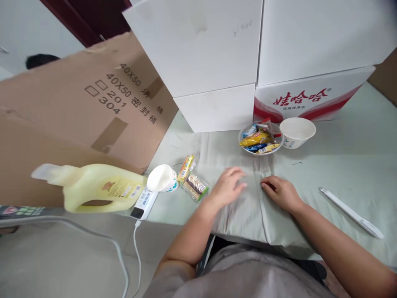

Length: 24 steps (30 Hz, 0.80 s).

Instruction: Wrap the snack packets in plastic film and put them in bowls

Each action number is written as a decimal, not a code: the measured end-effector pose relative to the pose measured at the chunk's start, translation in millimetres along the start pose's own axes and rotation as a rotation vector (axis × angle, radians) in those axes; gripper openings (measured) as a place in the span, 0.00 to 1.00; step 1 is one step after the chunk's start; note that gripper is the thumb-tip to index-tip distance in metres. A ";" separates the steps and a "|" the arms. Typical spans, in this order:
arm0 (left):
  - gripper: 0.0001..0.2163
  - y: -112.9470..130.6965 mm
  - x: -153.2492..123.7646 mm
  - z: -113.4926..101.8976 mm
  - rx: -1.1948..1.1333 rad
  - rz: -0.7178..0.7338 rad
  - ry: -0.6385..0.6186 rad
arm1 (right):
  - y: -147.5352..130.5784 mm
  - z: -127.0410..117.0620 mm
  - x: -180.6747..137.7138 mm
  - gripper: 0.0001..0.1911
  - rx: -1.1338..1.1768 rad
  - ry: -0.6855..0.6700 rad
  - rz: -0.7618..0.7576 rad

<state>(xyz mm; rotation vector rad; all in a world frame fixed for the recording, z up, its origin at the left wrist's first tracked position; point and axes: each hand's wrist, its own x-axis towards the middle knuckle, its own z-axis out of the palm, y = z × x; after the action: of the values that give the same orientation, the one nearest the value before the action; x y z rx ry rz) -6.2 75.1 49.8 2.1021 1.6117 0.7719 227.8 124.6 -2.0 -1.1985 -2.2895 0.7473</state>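
Snack packets [259, 140] fill the far clear bowl [252, 153], left of a paper bowl [296, 142]; left hand [228, 185] relaxed, released, right hand [281, 192] curled, grip unclear.

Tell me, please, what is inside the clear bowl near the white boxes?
The clear bowl holds small packets: yellow and blue ones, with red wrapping at the back. What lies beneath them is covered, so the full count cannot be told.

Carton [83, 120]: 40X50 汤桶, 40X50 密封桶, 201, 304; red-striped box [305, 99]: 娃哈哈®, 饮用纯净水; upper box [201, 49]: unclear handwriting.
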 end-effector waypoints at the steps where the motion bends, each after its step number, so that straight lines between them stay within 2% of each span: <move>1: 0.13 -7.2 -2.0 -13.4 0.099 -0.080 0.125 | 0.1 0.4 -0.2 0.13 -0.008 -0.006 0.001; 3: 0.17 -28.6 -4.4 -38.8 0.336 -0.321 0.360 | 0.0 1.0 0.2 0.13 -0.022 -0.011 0.003; 4: 0.19 -41.1 -4.7 -49.7 0.440 -0.458 0.422 | 0.0 1.3 0.7 0.13 -0.027 -0.008 0.002; 5: 0.22 -53.3 -4.6 -59.1 0.525 -0.598 0.432 | 0.1 1.6 1.2 0.13 -0.029 -0.006 0.000; 7: 0.24 -72.7 -3.2 -72.9 0.603 -0.842 0.328 | 0.3 2.1 2.1 0.13 -0.030 -0.002 -0.004; 8: 0.23 -78.2 -2.0 -77.6 0.610 -0.913 0.265 | 0.3 2.4 2.5 0.13 -0.029 -0.001 -0.004; 10: 0.19 -78.8 1.7 -83.1 0.598 -0.948 0.183 | -0.4 2.7 2.9 0.12 -0.027 -0.003 -0.003; 12: 0.17 -67.2 7.5 -82.9 0.562 -0.829 0.212 | -2.1 2.7 3.1 0.11 -0.030 -0.007 0.001; 14: 0.15 -48.5 15.3 -75.4 0.456 -0.605 0.232 | -4.4 2.4 3.3 0.10 -0.035 -0.017 0.010; 17: 0.09 -19.6 29.3 -48.3 0.182 -0.263 0.081 | -7.1 1.9 3.7 0.09 -0.036 -0.023 0.020; 19: 0.06 -5.5 38.4 -22.2 0.042 -0.150 -0.023 | -7.6 1.9 3.4 0.09 -0.030 -0.019 0.012; 22: 0.07 4.2 47.8 14.2 -0.025 -0.064 -0.058 | -7.1 2.6 2.2 0.08 -0.025 -0.007 0.002; 24: 0.11 3.9 49.7 28.8 -0.013 -0.011 -0.068 | -6.1 3.7 1.0 0.08 -0.018 0.006 -0.002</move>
<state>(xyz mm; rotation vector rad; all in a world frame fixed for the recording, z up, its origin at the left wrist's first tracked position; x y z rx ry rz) 24.3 122.8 39.3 2.0863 1.5770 0.6980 221.5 121.6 -0.7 -1.2042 -2.2973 0.7227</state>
